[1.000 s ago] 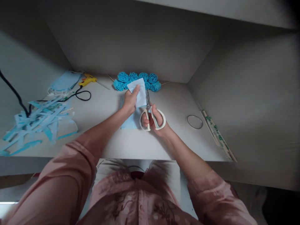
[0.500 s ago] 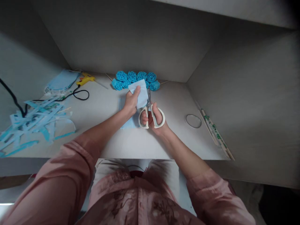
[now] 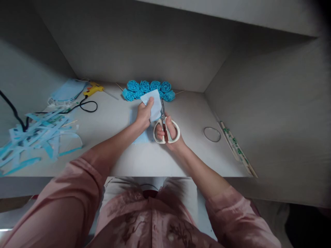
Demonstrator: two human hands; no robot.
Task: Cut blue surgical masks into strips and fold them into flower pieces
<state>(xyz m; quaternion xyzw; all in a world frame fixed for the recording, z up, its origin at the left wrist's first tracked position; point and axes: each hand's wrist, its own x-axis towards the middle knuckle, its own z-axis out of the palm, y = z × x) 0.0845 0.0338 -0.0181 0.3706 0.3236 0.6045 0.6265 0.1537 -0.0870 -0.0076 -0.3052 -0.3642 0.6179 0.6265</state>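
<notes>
My left hand [image 3: 145, 112] pinches a pale blue piece of sheet material [image 3: 155, 105], thumb on top. My right hand [image 3: 172, 132] has its fingers through the cream handles of a pair of scissors [image 3: 167, 130]. The scissor blades point away from me, along the right edge of the held piece; whether they touch it I cannot tell. Beneath my hands, a light blue sheet [image 3: 141, 136] lies on the table, partly covered by my left arm. Behind the held piece sit several bright blue rosette flowers [image 3: 155, 85] in two rows, some partly hidden.
Blue strips [image 3: 38, 134] lie heaped at the left. Behind them are a stack of face masks [image 3: 68, 90] and a yellow glue gun [image 3: 93, 89] with a black cord. At right lie a metal ring [image 3: 212, 134] and wooden sticks [image 3: 239, 150] beside the side wall.
The scissor handles have drawn closer together, and the blades have shut somewhat at the piece's right edge. My left hand keeps its hold. The whole view has shifted slightly.
</notes>
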